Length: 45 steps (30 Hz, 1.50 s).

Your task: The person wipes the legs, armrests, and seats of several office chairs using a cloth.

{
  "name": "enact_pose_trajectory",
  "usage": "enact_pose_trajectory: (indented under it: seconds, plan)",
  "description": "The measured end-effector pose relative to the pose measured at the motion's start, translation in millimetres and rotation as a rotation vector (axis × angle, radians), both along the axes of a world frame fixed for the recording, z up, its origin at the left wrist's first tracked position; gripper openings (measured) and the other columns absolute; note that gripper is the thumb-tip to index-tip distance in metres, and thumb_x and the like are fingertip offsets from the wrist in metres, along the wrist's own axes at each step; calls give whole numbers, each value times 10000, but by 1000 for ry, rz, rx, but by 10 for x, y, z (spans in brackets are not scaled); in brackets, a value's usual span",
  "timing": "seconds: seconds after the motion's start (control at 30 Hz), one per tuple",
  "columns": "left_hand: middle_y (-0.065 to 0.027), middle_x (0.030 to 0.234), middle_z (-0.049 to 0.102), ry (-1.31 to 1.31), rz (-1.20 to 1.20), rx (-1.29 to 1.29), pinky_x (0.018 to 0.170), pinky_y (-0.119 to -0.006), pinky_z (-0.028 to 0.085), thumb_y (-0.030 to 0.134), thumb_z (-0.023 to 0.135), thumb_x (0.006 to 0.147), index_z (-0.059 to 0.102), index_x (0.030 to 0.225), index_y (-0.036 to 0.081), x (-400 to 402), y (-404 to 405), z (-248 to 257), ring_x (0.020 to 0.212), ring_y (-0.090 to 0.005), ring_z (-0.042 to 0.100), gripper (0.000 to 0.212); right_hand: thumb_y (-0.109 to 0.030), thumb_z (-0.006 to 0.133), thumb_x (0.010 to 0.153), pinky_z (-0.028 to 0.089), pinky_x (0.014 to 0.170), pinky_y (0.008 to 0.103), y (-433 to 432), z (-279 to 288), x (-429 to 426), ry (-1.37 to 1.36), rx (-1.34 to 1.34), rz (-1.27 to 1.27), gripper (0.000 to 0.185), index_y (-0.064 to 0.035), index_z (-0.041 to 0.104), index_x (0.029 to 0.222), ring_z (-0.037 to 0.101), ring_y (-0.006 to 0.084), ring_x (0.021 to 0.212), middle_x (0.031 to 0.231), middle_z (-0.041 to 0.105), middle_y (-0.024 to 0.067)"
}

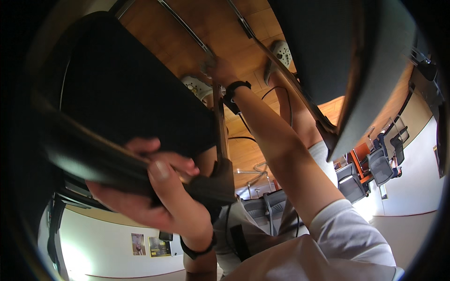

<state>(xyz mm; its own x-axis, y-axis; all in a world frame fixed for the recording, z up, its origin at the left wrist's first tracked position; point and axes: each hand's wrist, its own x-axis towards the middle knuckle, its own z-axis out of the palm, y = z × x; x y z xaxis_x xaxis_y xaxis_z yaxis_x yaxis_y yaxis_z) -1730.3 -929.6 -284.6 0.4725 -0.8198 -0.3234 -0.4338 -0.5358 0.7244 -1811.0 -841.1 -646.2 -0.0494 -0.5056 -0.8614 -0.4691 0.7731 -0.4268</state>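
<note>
My left hand [175, 200] grips the edge of a dark chair panel [133, 95], its thumb on the near side and its fingers curled about the rim. My right arm stretches down between this panel and a second dark panel [323, 45]. Far down, my right hand [225, 72] holds a blurred greyish cloth [208, 65] against the end of a chrome chair tube [184, 26]. Some of the right fingers are hidden by blur and by the cloth. A slim brown-edged frame bar [219, 130] runs from near the right hand towards the left.
My feet in pale clogs [279, 58] stand on the wood-look floor [246, 151]. A thin black cable [290, 102] loops beside my leg. Several mesh-backed chairs [379, 167] stand off to the right. Posters [160, 247] hang on the white wall.
</note>
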Motion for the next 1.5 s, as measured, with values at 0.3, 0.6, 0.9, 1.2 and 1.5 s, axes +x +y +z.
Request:
enact_pose_trajectory:
  seconds: [0.3, 0.6, 0.9, 1.2, 1.5]
  plan:
    - [-169, 1018, 615, -55, -42, -76, 409, -182, 424, 333, 641, 930, 259, 1553, -60, -16, -58, -119, 523, -90, 570, 830, -332, 695, 894, 560, 820, 386, 215, -1084, -312, -128, 124, -274, 573, 52, 613, 1311, 708, 264, 957, 1076, 734, 191]
    - [-213, 1116, 582, -12, 25, 21, 497, -228, 470, 134, 602, 986, 103, 1609, -19, -185, -338, -84, 626, -113, 567, 812, -321, 702, 838, 565, 820, 407, -119, -356, -365, -151, 92, -264, 540, 65, 680, 1215, 730, 309, 937, 1018, 749, 228]
    - [-159, 912, 670, 24, 36, -89, 484, -227, 441, 203, 695, 971, 270, 1548, -56, 16, -47, -43, 519, -103, 531, 762, -281, 652, 897, 548, 803, 367, 382, 1118, -244, -237, -46, -436, 449, 27, 687, 1222, 715, 240, 899, 967, 749, 163]
    - [-131, 842, 663, -19, 109, -89, 519, -238, 455, 263, 711, 946, 398, 1478, -83, -134, -92, -43, 529, -117, 526, 708, -305, 637, 930, 533, 945, 426, 361, 303, -330, -149, -68, -367, 564, -7, 571, 1405, 692, 371, 1098, 1177, 718, 249]
    - [-79, 627, 587, -107, 139, -89, 552, -244, 464, 310, 731, 929, 522, 1319, -68, 0, 24, -98, 527, -119, 534, 581, -162, 642, 951, 528, 904, 340, 467, 1942, -179, -359, -1, -430, 469, 8, 566, 1382, 668, 202, 1017, 1061, 704, 163]
